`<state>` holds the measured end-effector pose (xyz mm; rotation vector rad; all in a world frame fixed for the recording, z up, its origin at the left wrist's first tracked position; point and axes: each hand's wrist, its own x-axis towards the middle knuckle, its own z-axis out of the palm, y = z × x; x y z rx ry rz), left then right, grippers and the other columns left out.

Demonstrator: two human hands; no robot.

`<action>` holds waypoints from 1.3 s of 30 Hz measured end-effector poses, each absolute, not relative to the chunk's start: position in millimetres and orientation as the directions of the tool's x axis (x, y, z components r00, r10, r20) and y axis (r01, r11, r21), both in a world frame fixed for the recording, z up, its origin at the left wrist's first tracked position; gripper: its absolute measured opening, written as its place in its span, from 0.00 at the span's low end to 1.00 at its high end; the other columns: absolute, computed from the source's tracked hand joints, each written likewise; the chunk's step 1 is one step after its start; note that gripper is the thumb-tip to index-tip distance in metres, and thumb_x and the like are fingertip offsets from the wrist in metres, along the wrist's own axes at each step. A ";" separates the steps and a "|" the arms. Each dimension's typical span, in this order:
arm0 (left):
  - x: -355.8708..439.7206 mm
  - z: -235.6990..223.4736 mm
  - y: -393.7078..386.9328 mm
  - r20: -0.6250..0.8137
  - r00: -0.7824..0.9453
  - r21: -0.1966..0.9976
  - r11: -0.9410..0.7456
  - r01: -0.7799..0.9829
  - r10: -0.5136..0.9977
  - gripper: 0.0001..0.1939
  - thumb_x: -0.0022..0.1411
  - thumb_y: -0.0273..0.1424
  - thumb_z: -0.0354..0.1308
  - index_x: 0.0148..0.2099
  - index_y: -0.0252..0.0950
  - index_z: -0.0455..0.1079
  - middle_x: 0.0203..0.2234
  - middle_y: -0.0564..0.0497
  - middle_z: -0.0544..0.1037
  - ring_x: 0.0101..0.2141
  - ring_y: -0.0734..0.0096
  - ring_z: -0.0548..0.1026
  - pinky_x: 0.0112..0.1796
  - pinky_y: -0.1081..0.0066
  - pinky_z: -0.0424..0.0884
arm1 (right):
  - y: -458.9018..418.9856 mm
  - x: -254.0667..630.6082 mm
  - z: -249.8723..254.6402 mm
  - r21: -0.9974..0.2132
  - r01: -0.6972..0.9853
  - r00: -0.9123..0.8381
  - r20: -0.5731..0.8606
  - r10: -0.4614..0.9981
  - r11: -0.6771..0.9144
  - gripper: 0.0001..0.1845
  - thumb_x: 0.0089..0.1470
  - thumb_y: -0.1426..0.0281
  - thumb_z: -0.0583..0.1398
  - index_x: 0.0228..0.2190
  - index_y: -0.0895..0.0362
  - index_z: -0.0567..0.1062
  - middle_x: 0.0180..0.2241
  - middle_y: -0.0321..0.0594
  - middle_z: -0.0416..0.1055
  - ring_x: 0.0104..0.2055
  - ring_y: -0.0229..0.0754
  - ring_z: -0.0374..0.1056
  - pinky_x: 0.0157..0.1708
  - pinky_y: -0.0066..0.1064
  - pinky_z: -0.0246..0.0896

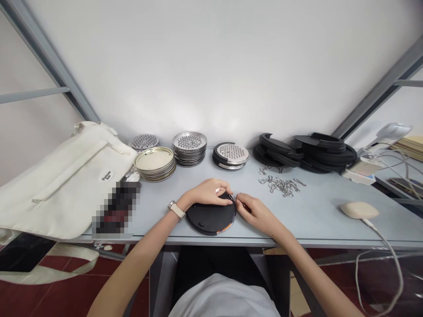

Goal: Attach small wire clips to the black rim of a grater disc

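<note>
A round black disc (pixel 208 216) with a raised rim lies near the table's front edge; part of its lower right edge shows bare metal with an orange-brown sheen. My left hand (pixel 213 192) reaches across its far side, thumb and curled fingers closed at the upper right rim. Against the right rim, my right hand (pixel 248 208) is closed in a pinch. A small shiny metal clip (pixel 232 198) shows between the fingertips of both hands, partly hidden by them.
Behind stand gold-coloured lids (pixel 154 159), metal grater discs (pixel 189 143), a perforated disc in a black holder (pixel 233 152) and black rings (pixel 324 149). Loose wire clips (pixel 280 186) lie on the right. A white bag (pixel 66 180) leans at left; a cream corded device (pixel 358 209) sits right.
</note>
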<state>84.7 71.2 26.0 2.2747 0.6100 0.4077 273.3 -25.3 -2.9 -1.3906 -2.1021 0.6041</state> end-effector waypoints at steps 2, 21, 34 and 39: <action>84.8 26.3 70.9 0.110 0.837 0.724 -0.620 0.301 0.535 0.13 0.51 0.38 0.61 0.37 0.36 0.72 0.18 0.58 0.65 0.25 0.75 0.66 0.31 0.75 0.62 | -25.5 273.6 -2.5 -0.637 0.688 -0.301 0.187 0.935 0.349 0.14 0.62 0.69 0.46 0.24 0.55 0.56 0.23 0.31 0.56 0.25 0.35 0.53 0.27 0.28 0.49; 85.0 33.8 67.9 0.131 0.840 0.677 -0.666 0.312 0.527 0.12 0.51 0.33 0.60 0.39 0.38 0.70 0.20 0.58 0.66 0.26 0.75 0.65 0.30 0.76 0.60 | -26.5 270.5 1.3 -0.614 0.679 -0.327 0.239 0.914 0.403 0.13 0.63 0.69 0.46 0.26 0.55 0.60 0.26 0.34 0.60 0.27 0.36 0.58 0.30 0.29 0.52; 85.4 35.4 66.4 0.113 0.832 0.681 -0.652 0.333 0.543 0.12 0.50 0.33 0.60 0.40 0.39 0.71 0.21 0.58 0.66 0.25 0.75 0.64 0.30 0.76 0.61 | -25.1 271.8 1.2 -0.618 0.674 -0.335 0.232 0.913 0.404 0.14 0.62 0.69 0.47 0.25 0.55 0.61 0.24 0.33 0.59 0.25 0.35 0.57 0.28 0.28 0.51; 84.6 35.0 66.9 0.105 0.840 0.684 -0.652 0.327 0.532 0.12 0.51 0.34 0.60 0.40 0.38 0.71 0.21 0.57 0.66 0.26 0.75 0.64 0.31 0.76 0.60 | -25.3 271.7 1.7 -0.617 0.672 -0.341 0.233 0.911 0.410 0.14 0.62 0.69 0.47 0.24 0.56 0.61 0.24 0.33 0.59 0.25 0.35 0.57 0.28 0.27 0.51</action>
